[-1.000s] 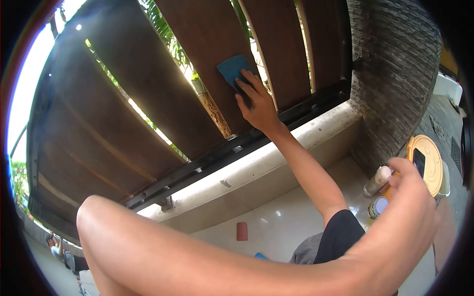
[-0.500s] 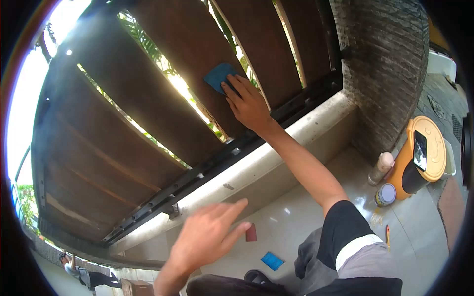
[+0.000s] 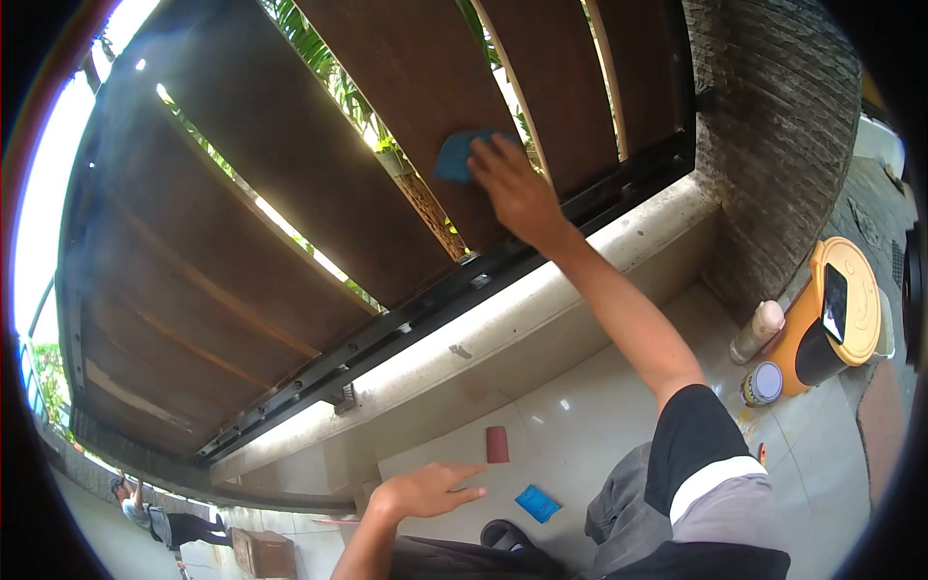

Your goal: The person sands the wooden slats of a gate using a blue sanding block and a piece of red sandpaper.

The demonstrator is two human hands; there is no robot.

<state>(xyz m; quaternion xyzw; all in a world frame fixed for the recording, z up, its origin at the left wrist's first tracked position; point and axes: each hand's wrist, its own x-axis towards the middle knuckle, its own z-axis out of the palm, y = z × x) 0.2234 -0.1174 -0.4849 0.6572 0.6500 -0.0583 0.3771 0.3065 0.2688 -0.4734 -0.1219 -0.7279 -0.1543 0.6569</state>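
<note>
My right hand [image 3: 517, 188] reaches up and presses a blue sanding pad [image 3: 452, 155] flat against a dark brown wooden slat [image 3: 425, 87] of a fence. The fingers cover the pad's right part. My left hand [image 3: 425, 491] hovers low in the view above the tiled floor [image 3: 580, 425], fingers spread and holding nothing. A small reddish-brown block [image 3: 497, 444] and a second blue pad [image 3: 537, 503] lie on the floor just right of it.
A pale concrete ledge [image 3: 541, 300] runs under the fence's black rail. A brick pillar [image 3: 783, 145] stands at right. Beside it are an orange lidded container [image 3: 851, 290] with a phone on top, a bottle [image 3: 759, 329] and a small can [image 3: 762, 383]. Another person [image 3: 145, 512] is far lower left.
My left hand swung from the right by the orange container across the view and dropped low over the floor. My right hand keeps the pad on the slat, shifted slightly.
</note>
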